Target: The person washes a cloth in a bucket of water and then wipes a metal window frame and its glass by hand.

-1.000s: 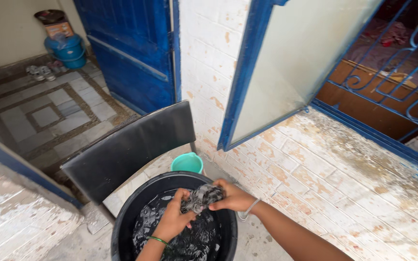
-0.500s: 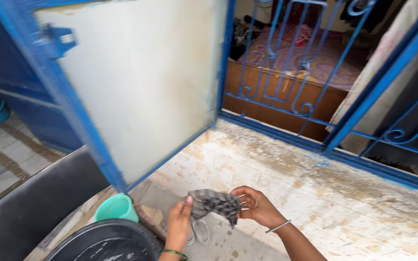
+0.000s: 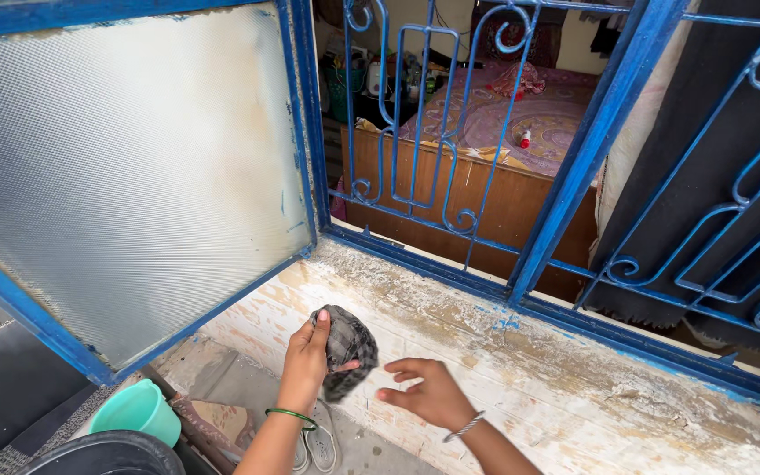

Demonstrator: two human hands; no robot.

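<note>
Dark wadded cloth (image 3: 347,345) is gripped by left hand (image 3: 308,356), lower centre of frame, w/ fingers closed round it, against the white sill (image 3: 573,387). Right hand (image 3: 428,391) is held open & empty just beside it, lower centre-right.

Head view: left hand (image 3: 307,354), green bangle at the wrist, grips a bunched dark checked cloth (image 3: 346,345) and holds it against the worn whitewashed sill (image 3: 573,387) under the blue window grille (image 3: 450,132); right hand (image 3: 428,391), thin metal bracelet, hovers just beside the cloth with its fingers (image 3: 393,396) spread, not touching it. Blue-framed frosted shutter (image 3: 125,176) stands swung open at left. Lower left: a teal mug (image 3: 138,411) just beside the rim of a black tub (image 3: 107,453); through the grille, a wooden bed (image 3: 485,167) with patterned cover.
</note>
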